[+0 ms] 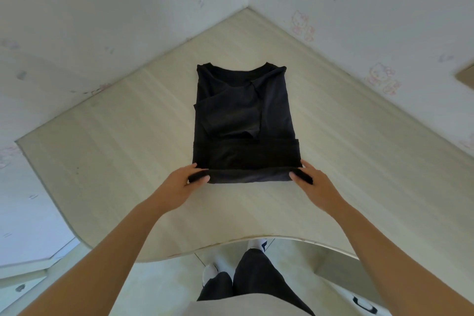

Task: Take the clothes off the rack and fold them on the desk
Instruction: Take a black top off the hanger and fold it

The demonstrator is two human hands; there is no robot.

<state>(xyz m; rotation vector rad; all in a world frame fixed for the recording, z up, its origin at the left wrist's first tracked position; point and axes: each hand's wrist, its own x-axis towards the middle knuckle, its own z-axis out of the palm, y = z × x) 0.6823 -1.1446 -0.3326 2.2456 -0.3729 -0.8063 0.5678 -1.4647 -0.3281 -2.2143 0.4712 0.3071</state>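
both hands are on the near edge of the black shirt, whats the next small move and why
Probably carry the near edge away from the body and lay it toward the collar. The left hand and right hand each pinch a corner of it, the sleeves are already folded in, and the black shirt lies long on the desk.

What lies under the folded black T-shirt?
The pale desk shows all round the black T-shirt, which lies on it. The left hand and right hand pinch its near fold. The desk patch beneath the cloth is hidden.
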